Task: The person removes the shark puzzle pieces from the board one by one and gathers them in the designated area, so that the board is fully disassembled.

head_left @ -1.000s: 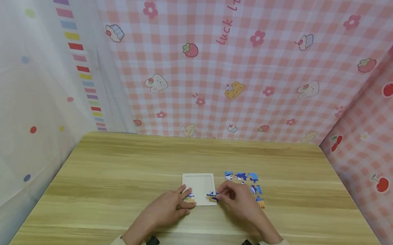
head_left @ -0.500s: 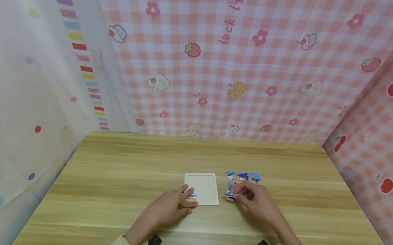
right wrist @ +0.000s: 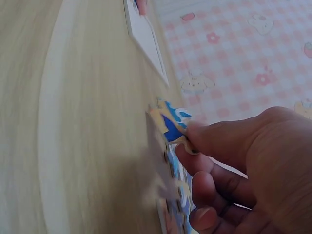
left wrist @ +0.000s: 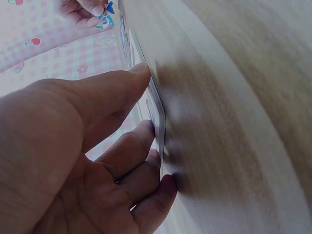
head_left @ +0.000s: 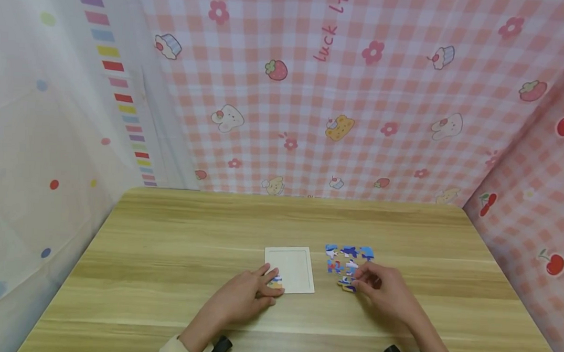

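Note:
My right hand [head_left: 388, 291] pinches a blue, white and yellow jigsaw puzzle piece [right wrist: 173, 126] between thumb and fingers. In the right wrist view this piece is tilted and raised off the wooden table [right wrist: 97, 97]. A square white puzzle tray [head_left: 293, 266] with a raised rim lies at the middle of the table. On its lower left corner rests my left hand [head_left: 241, 297], fingers spread and pressing the tray. Between those fingers shows a puzzle piece [head_left: 276, 282] in the tray's corner. More loose blue puzzle pieces [head_left: 349, 251] lie right of the tray, some hidden behind my right hand.
A pink checked cloth [head_left: 285, 92] hangs behind the table's far edge. White cloth [head_left: 42, 150] with coloured dots closes off the left side, and another checked cloth [head_left: 535, 218] the right.
My right hand has carried the pinched puzzle piece rightward, away from the tray's lower right corner to the loose pieces. My left hand stays on the tray.

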`<control>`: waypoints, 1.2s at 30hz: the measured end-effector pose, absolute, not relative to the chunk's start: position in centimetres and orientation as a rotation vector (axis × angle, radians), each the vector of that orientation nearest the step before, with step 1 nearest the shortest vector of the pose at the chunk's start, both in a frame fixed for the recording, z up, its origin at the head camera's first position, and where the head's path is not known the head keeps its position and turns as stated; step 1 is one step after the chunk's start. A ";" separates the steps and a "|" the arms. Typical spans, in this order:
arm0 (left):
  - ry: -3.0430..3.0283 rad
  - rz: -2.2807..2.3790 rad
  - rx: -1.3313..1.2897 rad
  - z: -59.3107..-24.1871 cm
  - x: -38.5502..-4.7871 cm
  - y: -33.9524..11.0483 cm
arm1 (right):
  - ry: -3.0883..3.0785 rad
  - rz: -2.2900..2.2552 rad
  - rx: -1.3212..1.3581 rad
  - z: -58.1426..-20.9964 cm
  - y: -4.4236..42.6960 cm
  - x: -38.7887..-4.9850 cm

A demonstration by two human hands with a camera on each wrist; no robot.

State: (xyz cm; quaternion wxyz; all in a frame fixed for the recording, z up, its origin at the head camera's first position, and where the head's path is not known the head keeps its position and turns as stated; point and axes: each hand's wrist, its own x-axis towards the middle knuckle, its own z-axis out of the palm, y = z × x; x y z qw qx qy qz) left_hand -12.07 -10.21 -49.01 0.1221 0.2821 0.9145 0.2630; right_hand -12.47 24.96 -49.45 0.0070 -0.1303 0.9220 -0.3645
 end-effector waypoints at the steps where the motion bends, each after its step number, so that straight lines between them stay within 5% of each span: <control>1: 2.668 0.774 0.824 -49.0 -12.1 -10.2 | 2.888 -1.129 -0.403 -49.5 25.1 -12.5; 36: 2.789 0.707 0.855 -48.7 -12.0 -9.5 | 3.060 -0.976 -0.480 -49.7 25.2 -12.4</control>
